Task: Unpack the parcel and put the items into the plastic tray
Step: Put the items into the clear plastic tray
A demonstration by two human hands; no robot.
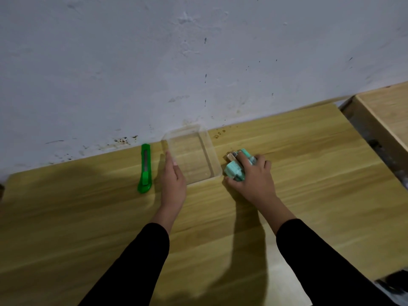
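Head view shows our right hand point(251, 175) closed over a cluster of small teal items point(235, 171) on the counter point(309, 173), just right of the clear plastic tray point(215, 160), which looks empty. Our left hand point(173, 177) rests flat and spread against the tray's left wall. We judge the next move is lifting the items leftward into the tray. A green utility knife point(145, 171) lies left.

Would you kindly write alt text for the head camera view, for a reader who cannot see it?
A person's right hand grips a bundle of small teal items on a wooden table, right of an empty clear plastic tray. The left hand rests flat against the tray's left side, and a green utility knife lies further left.
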